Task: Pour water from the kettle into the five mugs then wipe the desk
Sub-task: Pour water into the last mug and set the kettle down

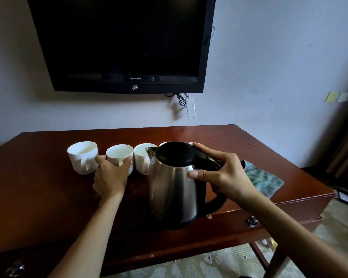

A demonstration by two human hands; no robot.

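Observation:
A steel kettle (172,189) with a black lid and handle is lifted above the dark wooden desk (38,197). My right hand (223,173) grips its handle, thumb against the steel body. The spout points toward the third white mug (142,159) in a row. My left hand (111,177) holds the second mug (119,154) around its side. The first mug (82,157) stands at the far left. Only the rims of two more mugs (165,143) show behind the kettle lid. A grey-green cloth (263,178) lies on the desk to the right.
A black television (125,43) hangs on the wall above the desk, with cables and a white strip (190,107) dangling below it. The desk's front edge has drawers with metal knobs (251,220). Carpeted floor shows below on the right.

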